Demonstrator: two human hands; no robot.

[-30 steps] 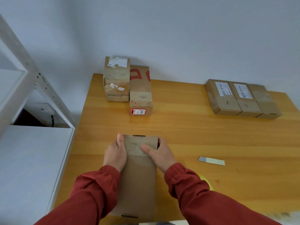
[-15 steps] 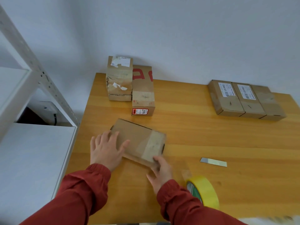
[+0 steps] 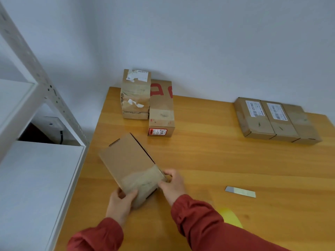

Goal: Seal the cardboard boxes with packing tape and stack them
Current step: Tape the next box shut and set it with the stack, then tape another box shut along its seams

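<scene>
A plain cardboard box [image 3: 130, 165] is being held over the near left part of the wooden table [image 3: 217, 160], turned at an angle so that its long side is running away to the left. A band of tape [image 3: 141, 182] is being shown across its near end. Whether the box's far end is being raised off the table cannot be told.

The near left corner of this box is being gripped by the left hand [image 3: 121, 201], the thumb being laid on the top face and the fingers being curled under the edge. The right side of the same taped end is being pinched by the right hand [image 3: 172, 185], its fingers being bent against the box's wall. Both arms are being covered by red sleeves [image 3: 197, 221].

To the right of the held box, and nearer the viewer, a roll of yellow tape [image 3: 230, 216] is being partly hidden by the right sleeve. Further right of the box, a flat grey strip [image 3: 240, 189] is being left lying alone on the wood. Beyond the box, a red-printed box [image 3: 161, 109] is being kept against a stack of boxes [image 3: 136, 95] with torn white labels, the stack lying left of it. Far to the right of the held box and beyond it, a row of three boxes [image 3: 275, 120] is being kept side by side, touching. Left of the held box, a white shelf rack [image 3: 36, 169] is being shown beside the table's edge.
</scene>
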